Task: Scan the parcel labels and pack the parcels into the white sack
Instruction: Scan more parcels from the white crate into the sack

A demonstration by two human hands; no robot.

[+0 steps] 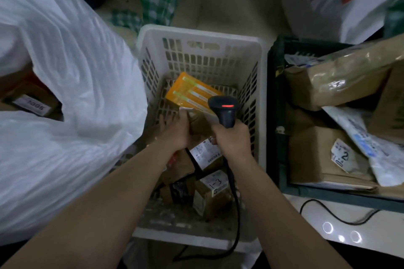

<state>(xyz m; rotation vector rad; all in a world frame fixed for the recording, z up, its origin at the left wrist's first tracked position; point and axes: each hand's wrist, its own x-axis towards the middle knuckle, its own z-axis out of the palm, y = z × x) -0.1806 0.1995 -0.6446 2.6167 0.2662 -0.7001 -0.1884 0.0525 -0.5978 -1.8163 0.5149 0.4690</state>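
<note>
Gripping a black scanner (225, 109), right hand (232, 137) overhangs slatted plastic basket (203, 35).

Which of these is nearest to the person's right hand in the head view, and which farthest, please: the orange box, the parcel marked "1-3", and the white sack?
From the right hand, which grips the scanner:
1. Orange box, just ahead and left, in the white basket.
2. Parcel marked "1-3", below the hand, at the basket's near end.
3. White sack, far left, outside the basket.
</note>
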